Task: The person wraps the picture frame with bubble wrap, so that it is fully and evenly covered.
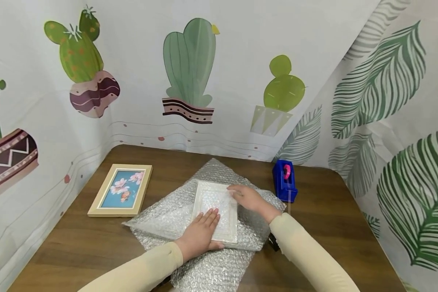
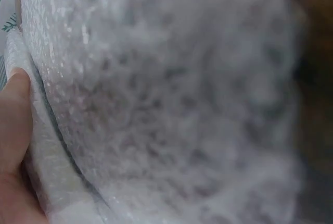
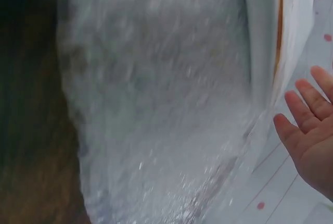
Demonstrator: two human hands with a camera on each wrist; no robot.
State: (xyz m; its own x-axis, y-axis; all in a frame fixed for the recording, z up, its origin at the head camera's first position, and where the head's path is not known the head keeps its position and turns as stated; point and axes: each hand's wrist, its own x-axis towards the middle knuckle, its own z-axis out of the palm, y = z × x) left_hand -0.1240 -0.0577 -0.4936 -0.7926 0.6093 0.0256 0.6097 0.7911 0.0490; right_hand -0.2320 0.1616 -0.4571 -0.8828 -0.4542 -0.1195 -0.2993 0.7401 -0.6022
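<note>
A white picture frame [image 1: 225,228] lies on a spread sheet of bubble wrap [image 1: 215,269], with a flap of the wrap partly over it. My left hand [image 1: 198,236] rests on the frame's lower left, fingers straight, thumb along the bottom edge. In the left wrist view that thumb [image 2: 15,117] lies against the wrapped edge, beside blurred bubble wrap [image 2: 156,104]. At the frame's upper right corner is my right hand [image 1: 249,197], fingers extended. The right wrist view shows the right hand [image 3: 312,140] with straight, slightly spread fingers near the bubble wrap [image 3: 156,78].
To the left, a gold-rimmed picture frame [image 1: 143,190] with pink flowers on blue lies on the brown wooden table [image 1: 321,227]. A blue tape dispenser [image 1: 284,184] with a pink core stands at the back right. Part of a black object [image 1: 273,242] shows beside the right sleeve.
</note>
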